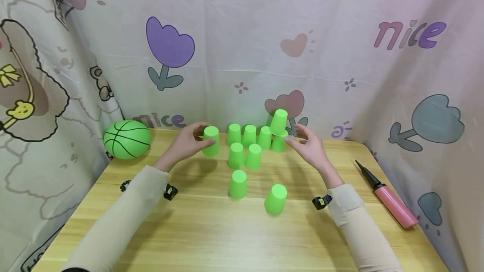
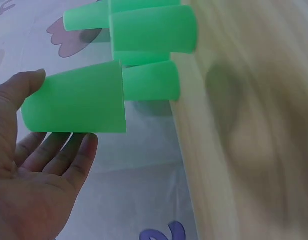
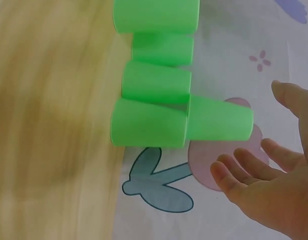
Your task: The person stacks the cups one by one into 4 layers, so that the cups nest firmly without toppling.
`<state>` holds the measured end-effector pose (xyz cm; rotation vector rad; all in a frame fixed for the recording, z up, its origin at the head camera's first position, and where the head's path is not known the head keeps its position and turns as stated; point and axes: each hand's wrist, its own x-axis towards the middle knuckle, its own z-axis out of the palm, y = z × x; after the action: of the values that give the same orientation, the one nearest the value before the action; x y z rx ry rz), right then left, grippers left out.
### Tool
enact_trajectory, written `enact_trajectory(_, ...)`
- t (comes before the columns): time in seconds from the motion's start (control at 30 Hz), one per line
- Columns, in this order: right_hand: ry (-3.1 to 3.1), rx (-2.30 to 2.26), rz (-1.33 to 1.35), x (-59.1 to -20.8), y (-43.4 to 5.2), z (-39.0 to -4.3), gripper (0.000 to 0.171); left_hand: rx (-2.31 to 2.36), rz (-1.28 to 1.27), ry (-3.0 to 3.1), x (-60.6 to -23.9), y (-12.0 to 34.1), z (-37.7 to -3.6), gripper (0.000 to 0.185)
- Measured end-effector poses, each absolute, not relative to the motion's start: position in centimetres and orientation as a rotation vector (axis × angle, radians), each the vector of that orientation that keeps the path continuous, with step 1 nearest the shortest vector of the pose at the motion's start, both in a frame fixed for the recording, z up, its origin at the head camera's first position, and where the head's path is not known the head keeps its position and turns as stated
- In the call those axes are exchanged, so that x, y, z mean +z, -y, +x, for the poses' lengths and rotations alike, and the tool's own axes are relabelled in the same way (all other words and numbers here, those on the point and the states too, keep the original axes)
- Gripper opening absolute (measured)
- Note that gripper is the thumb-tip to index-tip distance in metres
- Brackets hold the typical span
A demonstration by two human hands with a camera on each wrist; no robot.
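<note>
My left hand (image 1: 188,141) pinches an upside-down green cup (image 1: 211,142) between thumb and fingers. In the left wrist view this cup (image 2: 76,100) is held off the table, left of a back row of green cups (image 1: 234,135). At that row's right end, one upside-down cup (image 1: 279,121) sits on top of another cup (image 1: 280,142). Beside this pair is my right hand (image 1: 308,148), its fingers spread and holding nothing. The right wrist view shows a gap between the right hand (image 3: 274,190) and the upper cup (image 3: 221,119).
Two green cups (image 1: 253,157) stand before the back row, with a single cup (image 1: 238,184) nearer and another cup (image 1: 275,199) to its right. A green ball (image 1: 127,139) sits at the table's left back corner. A pink hand pump (image 1: 395,205) lies along the right edge.
</note>
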<state>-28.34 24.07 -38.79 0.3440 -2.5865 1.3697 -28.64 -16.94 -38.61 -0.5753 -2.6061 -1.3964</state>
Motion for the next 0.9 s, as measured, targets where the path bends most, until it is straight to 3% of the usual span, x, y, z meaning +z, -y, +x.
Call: enact_trajectory(0.9,2.681,1.449,0.622,-42.2,-21.8,-18.2,0.053,-1.671,-0.431,2.502,-36.2,9.4,-34.9,0.061)
